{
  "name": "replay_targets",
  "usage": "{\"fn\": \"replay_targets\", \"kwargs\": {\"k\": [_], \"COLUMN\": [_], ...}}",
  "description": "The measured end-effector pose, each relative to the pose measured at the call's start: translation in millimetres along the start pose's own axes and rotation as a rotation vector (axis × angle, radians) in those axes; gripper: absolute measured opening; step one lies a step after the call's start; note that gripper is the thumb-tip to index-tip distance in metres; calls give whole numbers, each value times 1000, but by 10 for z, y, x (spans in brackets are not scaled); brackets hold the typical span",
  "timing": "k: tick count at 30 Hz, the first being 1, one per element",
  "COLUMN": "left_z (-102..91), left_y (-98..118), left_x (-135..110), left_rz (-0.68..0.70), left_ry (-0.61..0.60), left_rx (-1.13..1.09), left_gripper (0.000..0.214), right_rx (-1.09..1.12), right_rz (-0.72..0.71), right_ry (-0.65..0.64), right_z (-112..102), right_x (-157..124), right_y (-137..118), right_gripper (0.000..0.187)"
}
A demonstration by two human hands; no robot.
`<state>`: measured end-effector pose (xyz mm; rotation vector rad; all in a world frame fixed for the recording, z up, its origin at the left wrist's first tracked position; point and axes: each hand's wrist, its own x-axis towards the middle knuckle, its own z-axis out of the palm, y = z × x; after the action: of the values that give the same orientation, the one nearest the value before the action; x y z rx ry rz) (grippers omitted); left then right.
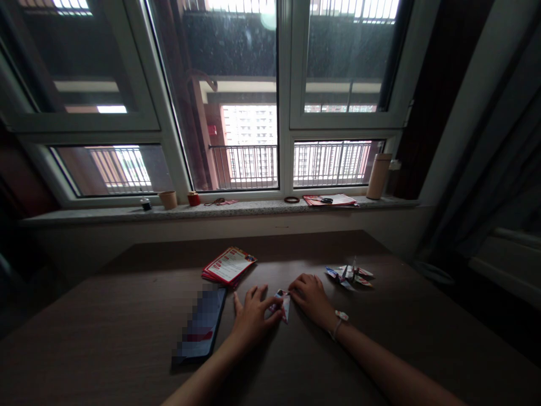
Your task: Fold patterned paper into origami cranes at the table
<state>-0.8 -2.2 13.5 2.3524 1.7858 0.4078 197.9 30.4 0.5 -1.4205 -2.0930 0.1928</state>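
A small folded piece of printed paper (284, 304) lies on the dark wooden table (127, 349) between my hands. My left hand (251, 318) rests on the table with its fingers pressing on the paper's left side. My right hand (313, 298) pinches the paper's upper right edge with curled fingers; a bracelet sits on that wrist. Both hands grip the same piece.
A stack of red and white leaflets (229, 265) lies just beyond my left hand, a phone (203, 330) to its left. Folded paper figures (350, 276) sit right of my right hand. The windowsill (253, 210) holds cups, papers and a tall cylinder (378, 176).
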Motion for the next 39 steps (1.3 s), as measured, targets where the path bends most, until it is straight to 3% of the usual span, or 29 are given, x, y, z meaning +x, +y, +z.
{"fn": "replay_targets", "kwargs": {"k": [9, 24, 33, 39], "left_z": [-20, -9, -32, 2], "left_y": [-1, -18, -4, -27], "left_x": [-16, -11, 1, 9], "left_rz": [2, -11, -17, -17], "left_ry": [7, 40, 61, 75], "left_rx": [2, -79, -101, -106], "left_gripper": [30, 36, 29, 24], "right_rx": [35, 4, 18, 73], "right_rz": [-199, -155, -144, -140], "right_ry": [-35, -64, -108, -104], "right_z": [-29, -90, -49, -57], "right_x": [-96, -121, -113, -91], "right_y": [-68, -111, -49, -29], "right_gripper": [13, 16, 28, 23]}}
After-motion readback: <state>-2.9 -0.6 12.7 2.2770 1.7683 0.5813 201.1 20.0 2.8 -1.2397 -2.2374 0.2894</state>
